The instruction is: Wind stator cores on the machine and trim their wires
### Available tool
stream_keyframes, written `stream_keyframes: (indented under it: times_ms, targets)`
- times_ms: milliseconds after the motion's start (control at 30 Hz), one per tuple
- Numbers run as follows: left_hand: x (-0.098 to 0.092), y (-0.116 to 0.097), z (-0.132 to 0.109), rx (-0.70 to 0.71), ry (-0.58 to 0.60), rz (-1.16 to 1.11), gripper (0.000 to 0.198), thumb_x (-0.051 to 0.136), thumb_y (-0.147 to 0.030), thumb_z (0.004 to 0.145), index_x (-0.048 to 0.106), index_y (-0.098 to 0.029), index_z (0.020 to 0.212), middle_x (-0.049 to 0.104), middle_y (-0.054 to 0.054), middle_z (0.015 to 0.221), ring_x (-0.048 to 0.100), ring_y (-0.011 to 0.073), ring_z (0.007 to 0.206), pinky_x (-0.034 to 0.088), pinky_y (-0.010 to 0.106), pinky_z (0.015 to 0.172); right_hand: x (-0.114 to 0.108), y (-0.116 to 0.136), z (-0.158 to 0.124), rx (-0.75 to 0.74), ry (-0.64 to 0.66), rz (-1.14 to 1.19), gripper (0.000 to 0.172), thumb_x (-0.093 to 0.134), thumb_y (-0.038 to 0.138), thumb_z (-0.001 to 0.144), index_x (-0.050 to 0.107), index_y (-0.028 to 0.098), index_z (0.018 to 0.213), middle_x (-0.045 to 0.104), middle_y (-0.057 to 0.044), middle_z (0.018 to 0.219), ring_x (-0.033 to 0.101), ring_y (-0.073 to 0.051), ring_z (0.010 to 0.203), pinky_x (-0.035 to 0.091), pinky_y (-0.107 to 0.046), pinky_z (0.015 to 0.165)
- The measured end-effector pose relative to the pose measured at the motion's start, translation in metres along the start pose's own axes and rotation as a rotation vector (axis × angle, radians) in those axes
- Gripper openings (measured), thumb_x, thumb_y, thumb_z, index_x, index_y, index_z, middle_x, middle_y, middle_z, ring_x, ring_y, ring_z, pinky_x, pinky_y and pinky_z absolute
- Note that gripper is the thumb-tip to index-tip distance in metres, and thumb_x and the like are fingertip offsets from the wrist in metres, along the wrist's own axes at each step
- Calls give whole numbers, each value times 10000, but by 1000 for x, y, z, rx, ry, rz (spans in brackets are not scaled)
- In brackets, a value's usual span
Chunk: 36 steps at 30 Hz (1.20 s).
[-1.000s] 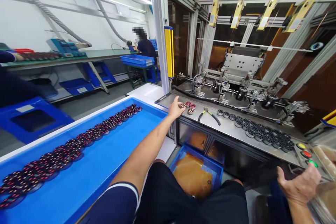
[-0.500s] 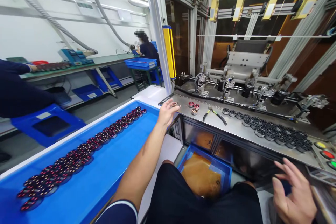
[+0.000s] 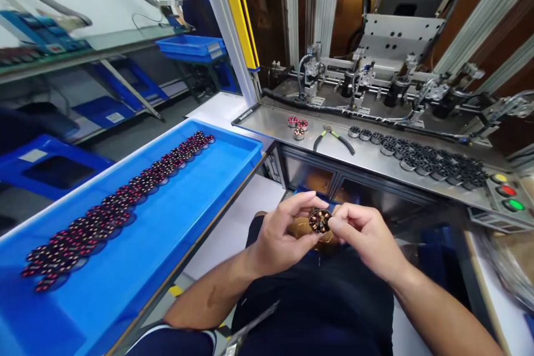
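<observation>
You are holding a small, round metal part with a dark rim and copper-coloured windings above your lap, its ridged, spoked face showing. Your left hand is gripping it by the edge, thumb below and fingers arching over the top. Your right hand is touching its right edge, fingers curling inward and thumb pressing near the forefinger; whether they are pinching the rim itself or something finer, you cannot tell from here.

Beyond your hands, a smooth, brushed-steel worktop is reflecting light. Two red-faced, silver-sided discs are sitting there, with one copper-faced, silver-sided disc standing just in front. Beside them, pliers with slim green-and-black handles are lying with the handles spreading toward you. Farther right, a dense cluster of black, spoked cylindrical parts is covering the metal, tapering leftward into a single row. A grey control box with round yellow, red and green buttons is standing near its right end.

On your left, a shallow, glossy blue plastic tray is carrying a long, overlapping band of dark discs with red and copper-coloured flecks.
</observation>
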State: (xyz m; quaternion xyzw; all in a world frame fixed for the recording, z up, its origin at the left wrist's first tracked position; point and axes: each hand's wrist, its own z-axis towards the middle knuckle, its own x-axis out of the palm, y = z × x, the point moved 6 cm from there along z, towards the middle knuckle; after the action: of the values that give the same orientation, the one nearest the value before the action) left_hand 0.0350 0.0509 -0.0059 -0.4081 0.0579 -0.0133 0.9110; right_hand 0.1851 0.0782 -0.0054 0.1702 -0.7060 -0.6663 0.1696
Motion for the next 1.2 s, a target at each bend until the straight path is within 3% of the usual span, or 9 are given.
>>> stream_keyframes:
  times_ms: [267,367,500,667,767,900,1033,1100,1200]
  targets:
    - [12,4,2,-155,45,-295,762,749,-52,815,401,-292,1450,712,96,1248,738,155,983,614,251,873,-29,-20,-26,-38,152,267,362,714,408,867,592,181,613,545,8,555,482,-123,562,372,-282,574]
    - [14,5,3,-121,30,-269,755,752,-52,813,415,-284,1447,716,90,1237,731,163,1013,618,253,868,-34,-39,-37,-16,176,216,200,746,339,854,694,176,751,659,-31,718,570,-127,642,441,-271,603]
    - [20,5,4,-33,15,-140,794,770,-38,786,421,-278,1458,713,87,1221,711,198,1086,624,273,863,-14,-55,-40,39,13,273,321,873,322,719,734,185,974,751,-67,892,655,-132,690,546,-261,636]
    - [27,9,7,-49,5,-149,791,769,-23,782,429,-264,1453,712,86,1224,717,172,1061,612,234,864,15,-66,-38,150,-92,495,256,865,350,724,688,167,751,739,-27,643,631,-102,482,518,-199,472]
    - [25,14,7,-122,-1,-229,775,773,-22,782,437,-268,1436,715,86,1247,720,160,1068,596,226,905,15,-70,-47,214,-36,478,247,850,372,740,727,164,789,693,-7,533,575,-81,387,451,-157,388]
    - [25,19,4,-219,64,-383,723,726,-54,845,408,-289,1450,695,105,1303,716,159,1086,581,256,948,-3,-64,-52,208,71,330,248,852,377,736,750,156,784,700,-32,547,619,-124,421,492,-207,408]
    - [35,17,1,-262,201,-456,669,612,-65,923,369,-326,1488,621,128,1408,674,174,1168,559,290,983,-36,-43,-41,79,-84,241,389,779,535,787,736,152,839,712,-43,633,619,-134,489,506,-257,484]
    - [42,16,-1,-268,255,-466,683,598,-65,924,355,-342,1499,601,127,1420,671,175,1149,557,295,974,-40,-36,-37,85,-86,205,390,729,539,837,696,154,782,671,-18,601,578,-117,495,474,-254,514]
    - [47,17,-3,-264,205,-456,782,709,-53,836,387,-371,1474,617,78,1316,678,118,966,567,221,855,-33,-34,-37,139,-55,181,358,714,463,876,621,170,694,615,19,559,516,-92,488,422,-242,538]
